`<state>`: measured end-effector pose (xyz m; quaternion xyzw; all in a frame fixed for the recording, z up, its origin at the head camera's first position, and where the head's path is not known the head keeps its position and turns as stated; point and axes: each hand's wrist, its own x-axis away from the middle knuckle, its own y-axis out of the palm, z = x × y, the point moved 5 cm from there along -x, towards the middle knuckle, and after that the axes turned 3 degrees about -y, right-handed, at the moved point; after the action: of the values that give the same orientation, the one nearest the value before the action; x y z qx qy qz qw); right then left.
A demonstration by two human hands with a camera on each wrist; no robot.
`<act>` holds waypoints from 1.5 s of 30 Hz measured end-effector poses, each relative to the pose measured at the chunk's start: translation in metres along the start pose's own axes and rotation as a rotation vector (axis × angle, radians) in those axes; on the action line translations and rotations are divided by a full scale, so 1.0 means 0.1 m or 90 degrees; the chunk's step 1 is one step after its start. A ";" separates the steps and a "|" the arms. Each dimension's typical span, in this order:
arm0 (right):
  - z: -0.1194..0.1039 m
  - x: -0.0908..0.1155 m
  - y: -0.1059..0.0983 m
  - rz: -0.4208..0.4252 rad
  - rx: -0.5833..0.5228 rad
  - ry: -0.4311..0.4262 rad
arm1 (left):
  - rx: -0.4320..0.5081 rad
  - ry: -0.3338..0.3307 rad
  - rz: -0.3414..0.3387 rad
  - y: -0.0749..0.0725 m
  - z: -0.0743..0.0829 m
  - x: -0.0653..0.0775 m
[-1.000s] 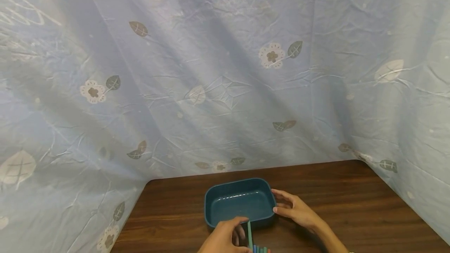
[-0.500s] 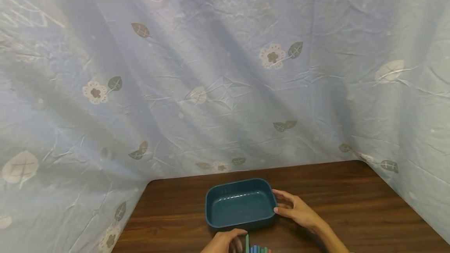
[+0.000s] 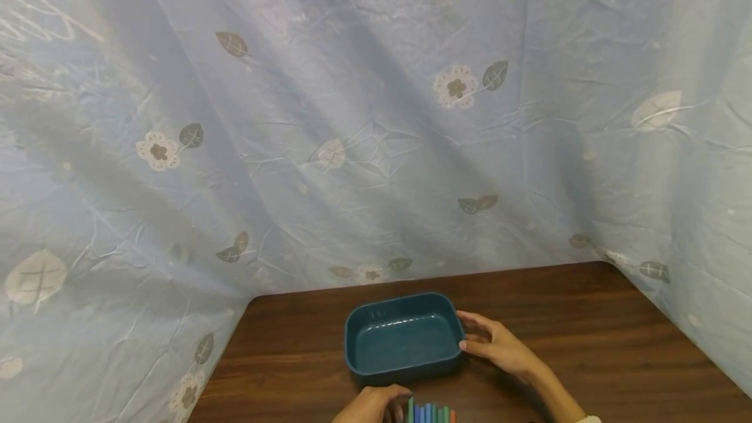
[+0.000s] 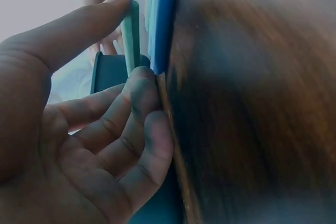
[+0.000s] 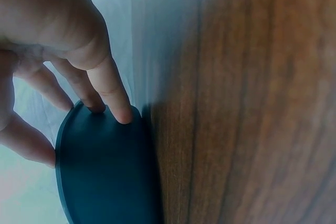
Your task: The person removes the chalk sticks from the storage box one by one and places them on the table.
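My left hand (image 3: 376,403) pinches a green chalk stick (image 4: 131,38) between thumb and fingertips; the stick stands on end at the left of the row. Beside it in the left wrist view is a blue chalk stick (image 4: 164,32), one of several blue, green and red sticks (image 3: 431,413) lined up at the bottom of the head view. A dark teal rectangular tray (image 3: 405,348) sits just beyond the left hand, with nothing visible inside. My right hand (image 3: 499,348) touches the tray's right end, fingertips on the outer wall and thumb at the rim.
A dark brown wooden table (image 3: 587,344) carries everything. Behind and at both sides hangs a pale blue patterned cloth (image 3: 376,149), meeting the table's back edge.
My left hand has drawn back from the tray's front rim toward the row, bringing the green chalk stick down beside the other sticks. The right hand stays at the tray.
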<state>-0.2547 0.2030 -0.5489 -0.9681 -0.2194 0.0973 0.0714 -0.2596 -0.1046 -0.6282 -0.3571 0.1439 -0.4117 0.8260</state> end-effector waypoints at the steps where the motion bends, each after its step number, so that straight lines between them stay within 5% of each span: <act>1: 0.00 0.00 -0.01 0.000 0.003 0.000 | 0.008 -0.004 -0.004 0.00 -0.01 0.00; 16: -0.02 -0.03 0.00 -0.002 0.009 0.004 | -0.043 -0.049 -0.002 0.02 0.01 0.01; 25: -0.02 -0.05 0.00 -0.007 0.012 0.000 | -0.022 -0.098 -0.004 0.02 0.02 -0.01; 38: -0.02 -0.05 -0.02 -0.006 0.005 0.008 | -0.057 -0.089 0.003 0.02 0.03 -0.03; 45: 0.01 -0.02 -0.02 -0.001 0.017 0.010 | -0.087 -0.025 0.007 -0.01 -0.08 -0.06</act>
<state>-0.2575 0.2042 -0.5487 -0.9676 -0.2183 0.0926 0.0864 -0.2683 -0.1045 -0.6336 -0.4200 0.1573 -0.3894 0.8045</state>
